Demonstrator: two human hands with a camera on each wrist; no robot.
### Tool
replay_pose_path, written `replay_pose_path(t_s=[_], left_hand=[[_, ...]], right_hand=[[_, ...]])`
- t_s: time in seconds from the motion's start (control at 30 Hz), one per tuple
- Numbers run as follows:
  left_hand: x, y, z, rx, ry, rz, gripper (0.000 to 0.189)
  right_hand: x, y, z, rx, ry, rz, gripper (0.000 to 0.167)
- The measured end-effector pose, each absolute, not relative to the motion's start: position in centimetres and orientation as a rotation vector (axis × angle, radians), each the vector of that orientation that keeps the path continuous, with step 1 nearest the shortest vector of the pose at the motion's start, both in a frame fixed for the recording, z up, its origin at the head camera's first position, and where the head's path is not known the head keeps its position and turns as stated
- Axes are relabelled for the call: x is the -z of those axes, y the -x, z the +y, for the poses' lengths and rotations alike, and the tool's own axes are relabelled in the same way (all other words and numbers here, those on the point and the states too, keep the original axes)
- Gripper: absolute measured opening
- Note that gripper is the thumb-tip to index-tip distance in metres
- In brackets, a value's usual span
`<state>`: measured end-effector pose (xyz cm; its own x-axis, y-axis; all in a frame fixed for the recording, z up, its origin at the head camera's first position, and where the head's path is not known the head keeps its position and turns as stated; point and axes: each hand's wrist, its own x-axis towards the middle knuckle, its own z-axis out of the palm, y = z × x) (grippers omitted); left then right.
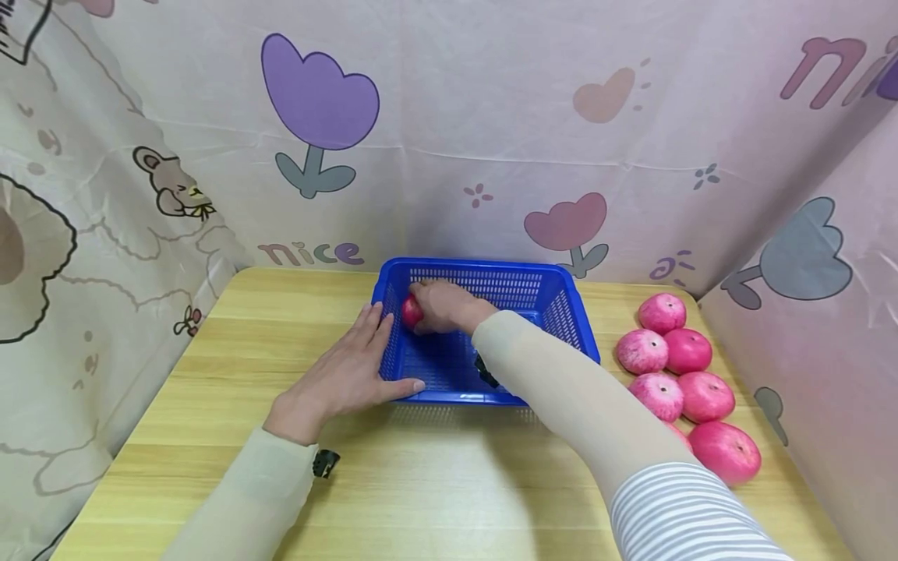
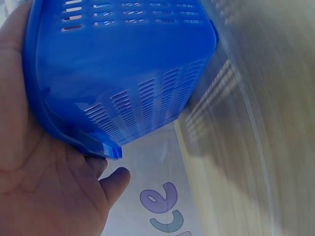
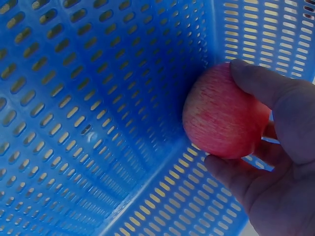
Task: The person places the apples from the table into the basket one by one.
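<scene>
A blue plastic basket with slotted walls stands on the wooden table. Inside it, at the left end, my right hand holds a red apple. The right wrist view shows thumb and fingers around this apple, close to the basket's corner. My left hand rests at the basket's front left corner, its fingers fairly straight along the left rim and its thumb on the front rim. From the left wrist, the palm lies against the rim's outside.
On the table's right side lies a group of several pink-red apples, one partly hidden by the right sleeve. A printed cloth hangs behind the table and along both sides. Bare wood shows left of the basket.
</scene>
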<state>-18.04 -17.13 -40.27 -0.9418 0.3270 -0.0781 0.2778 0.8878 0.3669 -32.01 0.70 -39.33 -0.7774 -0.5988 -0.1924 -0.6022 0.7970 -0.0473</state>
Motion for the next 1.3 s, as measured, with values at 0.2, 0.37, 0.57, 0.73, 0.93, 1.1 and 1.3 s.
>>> replay_pose_path(t_s=[0.2, 0.37, 0.57, 0.73, 0.93, 1.1, 1.3], left_hand=[[40.3, 18.1, -17.1, -0.536, -0.472, 2.918, 0.134], [40.4, 18.2, -17.2, -0.539, -0.469, 2.918, 0.135], [40.5, 18.3, -17.2, -0.542, -0.473, 2.924, 0.133], [40.5, 18.3, -17.1, -0.534, -0.465, 2.921, 0.134], [40.4, 18.5, -17.1, -0.524, -0.468, 2.928, 0.137], [40.4, 18.5, -17.1, -0.521, -0.463, 2.926, 0.135], [40.3, 18.4, -17.1, -0.515, -0.466, 2.92, 0.134]], right_hand=[[39.9, 32.0, 0.5, 0.007, 0.908, 2.838, 0.08], [40.0, 32.1, 0.5, 0.037, 0.876, 2.833, 0.085], [39.4, 32.2, 0.8, 0.121, 0.842, 2.77, 0.093], [39.4, 32.4, 1.3, 0.218, 0.851, 2.755, 0.089], [39.5, 32.3, 1.5, 0.21, 0.829, 2.775, 0.087], [39.5, 32.3, 1.5, 0.18, 0.818, 2.795, 0.085], [39.6, 32.2, 1.5, 0.181, 0.806, 2.788, 0.086]])
